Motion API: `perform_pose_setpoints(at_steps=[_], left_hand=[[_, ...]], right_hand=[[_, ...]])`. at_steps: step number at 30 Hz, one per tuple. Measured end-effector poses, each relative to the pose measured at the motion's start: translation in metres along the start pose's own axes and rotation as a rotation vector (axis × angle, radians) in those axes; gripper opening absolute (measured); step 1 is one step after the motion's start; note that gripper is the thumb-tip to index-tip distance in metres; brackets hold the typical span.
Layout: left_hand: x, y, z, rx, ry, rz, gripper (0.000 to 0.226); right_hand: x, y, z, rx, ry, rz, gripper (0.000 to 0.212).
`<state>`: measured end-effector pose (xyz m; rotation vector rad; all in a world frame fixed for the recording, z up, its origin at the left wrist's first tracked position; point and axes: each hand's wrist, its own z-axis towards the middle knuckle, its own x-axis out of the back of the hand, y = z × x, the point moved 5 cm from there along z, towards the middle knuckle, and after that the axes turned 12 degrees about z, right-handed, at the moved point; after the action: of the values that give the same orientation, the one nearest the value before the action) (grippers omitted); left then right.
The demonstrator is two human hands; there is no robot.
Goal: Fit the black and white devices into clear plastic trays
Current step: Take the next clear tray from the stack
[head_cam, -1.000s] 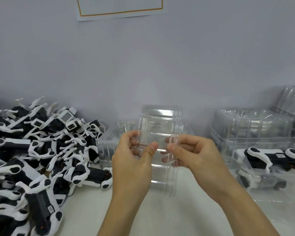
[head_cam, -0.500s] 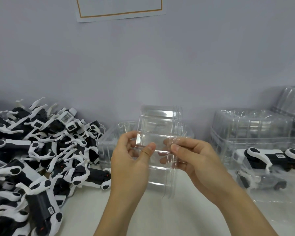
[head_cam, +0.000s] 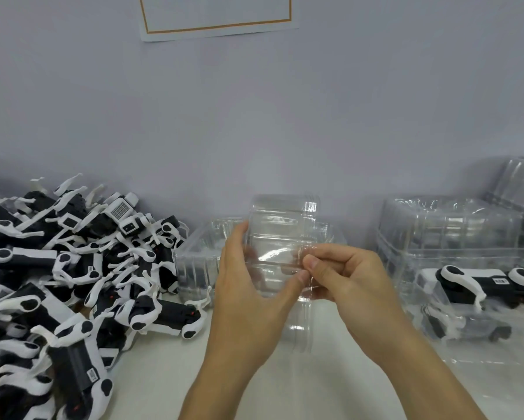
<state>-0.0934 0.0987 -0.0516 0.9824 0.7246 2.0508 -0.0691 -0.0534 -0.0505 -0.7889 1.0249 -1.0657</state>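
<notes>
A nested stack of clear plastic trays [head_cam: 280, 225] is held upright in front of me, above the table. My left hand [head_cam: 248, 286] grips its left edge, thumb across the front. My right hand [head_cam: 342, 274] pinches the stack's right rim with curled fingers. A big heap of black and white devices [head_cam: 73, 268] covers the table on the left. On the right, filled clear trays [head_cam: 472, 289] hold black and white devices.
An empty clear tray [head_cam: 197, 262] lies behind my hands, next to the heap. Stacks of clear trays [head_cam: 448, 222] stand at the back right against the grey wall. A bordered paper sheet [head_cam: 218, 16] hangs on the wall. The white tabletop [head_cam: 151, 386] runs along the bottom.
My right hand's fingers have curled tighter onto the stack's right rim and my left thumb has slid right across the front. The stack stays at about the same height.
</notes>
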Motion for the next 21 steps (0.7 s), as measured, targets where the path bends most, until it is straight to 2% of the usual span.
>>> perform_pose_setpoints(at_steps=[4,7,10,12,16,19,21], left_hand=[[0.001,-0.001,0.001,0.027,-0.004,-0.008,0.089],[0.004,-0.002,0.001,0.032,0.015,0.096,0.095],[0.009,0.002,-0.001,-0.034,0.078,0.230,0.083],[0.014,0.006,0.000,-0.107,0.148,0.258,0.065],[0.022,-0.001,0.005,-0.141,0.182,0.310,0.004],[0.028,-0.017,0.011,-0.029,0.182,0.331,0.023],[0.036,-0.028,0.013,0.066,0.218,0.348,0.023]], right_hand=[[-0.002,-0.005,0.000,0.043,-0.011,-0.027,0.021],[-0.005,-0.008,-0.001,0.069,-0.020,-0.061,0.023],[-0.007,-0.011,-0.002,0.068,-0.011,-0.094,0.018],[-0.006,-0.014,-0.002,0.084,-0.002,-0.114,0.019],[0.001,-0.022,-0.002,0.094,0.048,-0.121,0.018],[0.007,-0.028,-0.002,0.088,0.057,-0.125,0.018],[0.016,-0.036,-0.002,0.109,0.097,-0.111,0.024]])
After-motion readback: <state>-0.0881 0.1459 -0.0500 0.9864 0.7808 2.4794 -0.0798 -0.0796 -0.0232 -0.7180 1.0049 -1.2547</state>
